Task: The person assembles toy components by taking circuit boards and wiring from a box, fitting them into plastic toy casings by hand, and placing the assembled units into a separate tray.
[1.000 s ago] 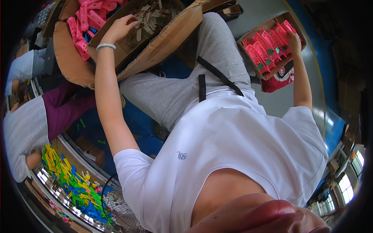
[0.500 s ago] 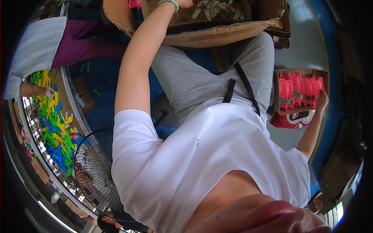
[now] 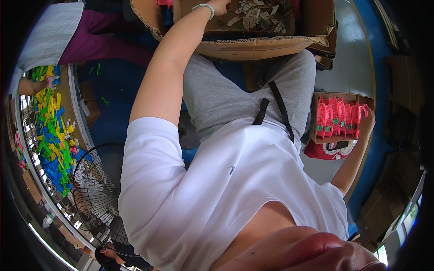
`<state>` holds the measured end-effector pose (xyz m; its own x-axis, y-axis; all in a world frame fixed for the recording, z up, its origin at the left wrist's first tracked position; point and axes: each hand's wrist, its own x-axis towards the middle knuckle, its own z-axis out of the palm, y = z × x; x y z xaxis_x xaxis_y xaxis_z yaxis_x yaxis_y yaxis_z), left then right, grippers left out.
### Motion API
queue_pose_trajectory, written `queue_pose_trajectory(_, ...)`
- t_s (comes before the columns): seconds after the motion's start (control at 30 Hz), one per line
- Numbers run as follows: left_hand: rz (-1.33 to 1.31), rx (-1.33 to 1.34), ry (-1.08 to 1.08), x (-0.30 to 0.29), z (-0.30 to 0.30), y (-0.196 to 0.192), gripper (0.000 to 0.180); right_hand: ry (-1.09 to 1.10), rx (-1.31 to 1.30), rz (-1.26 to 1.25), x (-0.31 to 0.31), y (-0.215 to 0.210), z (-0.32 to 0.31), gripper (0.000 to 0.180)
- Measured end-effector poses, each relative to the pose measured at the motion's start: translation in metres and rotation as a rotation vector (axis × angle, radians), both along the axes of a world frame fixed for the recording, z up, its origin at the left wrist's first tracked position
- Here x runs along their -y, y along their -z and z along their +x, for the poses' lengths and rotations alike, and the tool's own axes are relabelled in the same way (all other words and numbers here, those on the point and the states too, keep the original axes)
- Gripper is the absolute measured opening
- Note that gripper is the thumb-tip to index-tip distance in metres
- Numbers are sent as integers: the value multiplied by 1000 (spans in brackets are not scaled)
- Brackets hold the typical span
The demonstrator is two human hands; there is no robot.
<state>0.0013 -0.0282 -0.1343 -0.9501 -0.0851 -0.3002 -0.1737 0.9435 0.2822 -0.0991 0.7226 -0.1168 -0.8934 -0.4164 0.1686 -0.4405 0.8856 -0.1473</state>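
Note:
At the top edge, my left hand (image 3: 220, 6) is over the large cardboard box (image 3: 253, 47); its fingers look curled and are partly cut off, so what they hold, if anything, does not show. Small whitish flat pieces (image 3: 257, 17) lie heaped in that box just right of this hand. On the right, my right hand (image 3: 368, 123) reaches to a smaller cardboard box (image 3: 315, 118) packed with a row of bright pink plastic pieces (image 3: 335, 115). Its fingers are closed on the pink plastic piece (image 3: 363, 109) at the row's right end.
A red cushion-like item (image 3: 318, 150) sits just below the small box. To the left, a black wire fan (image 3: 97, 189) stands beside a table heaped with coloured plastic pieces (image 3: 52, 131). A co-worker's gloved hand (image 3: 51, 82) is over that heap.
The view has shifted slightly. My right hand is now closed on the end pink piece, which tilts out of the row. My left hand stays at the large box.

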Motion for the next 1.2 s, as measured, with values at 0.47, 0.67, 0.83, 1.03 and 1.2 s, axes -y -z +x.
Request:
queue_pose_trajectory(0.47,434,-625,-27,-26,-6,-89,18,-697,-291,-621,400,-190,17,17)
queue_pose_trajectory(0.67,700,-836,-150,-35,-3,-106,28,-698,494,-584,545,-167,-14,29)
queue_pose_trajectory(0.83,1033,-916,-329,-34,-1,-113,21,-784,527,-713,594,-106,-47,21)
queue_pose_trajectory(1.03,1335,-756,-496,-25,-6,-97,15,-686,744,-995,594,-75,-34,21)
queue_pose_trajectory(1.2,1366,-595,-601,-25,-11,-96,19,-631,860,-1050,587,-61,-39,21)
